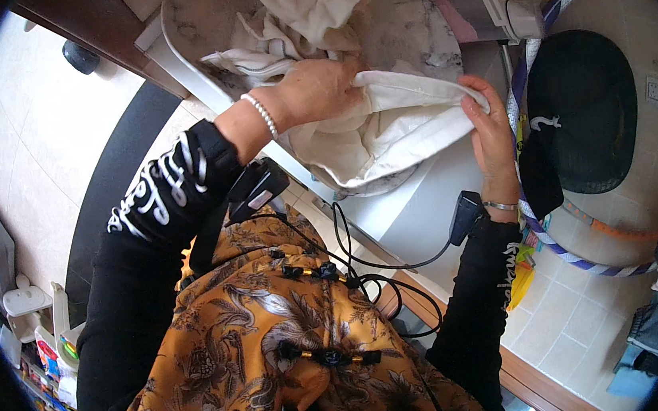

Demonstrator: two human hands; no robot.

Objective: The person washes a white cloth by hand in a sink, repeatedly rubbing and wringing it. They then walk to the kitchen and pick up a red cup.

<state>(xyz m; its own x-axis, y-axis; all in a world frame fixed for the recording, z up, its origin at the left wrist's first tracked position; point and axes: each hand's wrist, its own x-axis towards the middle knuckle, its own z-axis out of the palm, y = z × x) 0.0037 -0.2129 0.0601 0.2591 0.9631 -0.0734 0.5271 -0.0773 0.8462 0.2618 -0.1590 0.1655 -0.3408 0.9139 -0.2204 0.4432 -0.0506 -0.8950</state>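
A white cloth garment (409, 126) is stretched between my hands, its wide band-like opening spread apart. My left hand (323, 90) is closed on the band's left end, its fingertips partly hidden by the cloth. At the right end, my right hand (491, 134) pinches the edge between thumb and fingers. More bunched white cloth (316, 6), with a zipper showing along one edge, lies beyond my left hand; whether it is the same piece I cannot tell. Beneath the cloth is a grey-veined, marble-patterned surface (413, 16) with a rounded edge.
Black cables (390, 267) hang between my forearms, joined to small black boxes (466, 217). A purple-and-white hoop (541, 223) and a dark mesh basket (584, 110) are at the right. Folded clothes (655, 328) lie at the lower right. Shelves with small items (47, 347) stand at the left.
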